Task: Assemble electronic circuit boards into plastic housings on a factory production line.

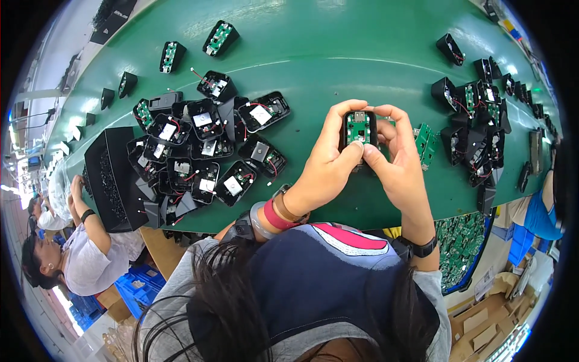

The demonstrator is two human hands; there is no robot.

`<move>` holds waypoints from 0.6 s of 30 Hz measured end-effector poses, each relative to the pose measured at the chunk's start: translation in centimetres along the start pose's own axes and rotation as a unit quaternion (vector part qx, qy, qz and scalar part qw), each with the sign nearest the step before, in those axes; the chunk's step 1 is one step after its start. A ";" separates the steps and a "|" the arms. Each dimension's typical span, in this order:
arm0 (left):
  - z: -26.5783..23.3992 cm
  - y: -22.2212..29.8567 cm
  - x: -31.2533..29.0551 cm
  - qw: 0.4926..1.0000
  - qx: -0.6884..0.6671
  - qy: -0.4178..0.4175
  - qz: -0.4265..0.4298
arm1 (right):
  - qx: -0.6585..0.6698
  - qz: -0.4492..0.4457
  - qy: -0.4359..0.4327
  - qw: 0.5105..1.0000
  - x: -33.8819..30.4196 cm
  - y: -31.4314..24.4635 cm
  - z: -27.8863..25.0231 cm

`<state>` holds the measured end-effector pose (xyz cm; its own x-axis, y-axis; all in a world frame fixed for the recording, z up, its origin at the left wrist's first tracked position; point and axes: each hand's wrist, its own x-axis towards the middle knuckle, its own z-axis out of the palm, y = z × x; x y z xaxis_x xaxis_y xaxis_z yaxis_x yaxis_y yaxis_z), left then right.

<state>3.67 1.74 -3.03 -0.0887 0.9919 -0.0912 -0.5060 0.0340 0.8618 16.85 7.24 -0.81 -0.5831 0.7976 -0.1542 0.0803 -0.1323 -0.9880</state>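
Between my two hands is a small black plastic housing (373,128) with a green circuit board (358,131) inside it. A metal port sits at the board's far end. My left hand (329,160) wraps round the housing's left side, its thumb pressed on the board's near end. My right hand (399,157) grips the other side, with the thumb at the near right corner. The fingers hide the housing's sides and underside. Just beyond my right fingers, loose green circuit boards (426,145) lie on the green table (338,75).
To the left is a heap of open black housings (205,120) with wires and white parts. More housings (476,99) are piled at the right. A black box of small dark parts (117,181) stands at the far left, beside a person (90,253). Below the right edge, a bin holds many circuit boards (461,244).
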 end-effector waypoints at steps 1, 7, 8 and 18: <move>0.0 -0.1 0.1 0.999 0.048 -0.002 0.021 | -0.006 -0.004 0.000 1.000 0.1 0.0 0.0; 0.4 0.6 -0.1 0.994 0.005 0.028 0.102 | -0.060 -0.042 -0.052 0.996 2.4 -2.7 -1.7; 0.5 0.9 -0.1 0.994 0.001 0.059 0.097 | -0.103 -0.092 -0.061 0.989 4.0 -3.7 -2.4; -0.1 0.5 -0.2 0.997 -0.022 0.052 -0.042 | -0.594 -0.272 -0.127 0.746 22.6 -2.5 1.8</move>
<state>3.33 1.58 -2.64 -0.1322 0.9674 -0.2161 -0.5528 0.1090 0.8261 2.01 24.48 -1.74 -0.9130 0.3862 0.1313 0.3485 0.9058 -0.2408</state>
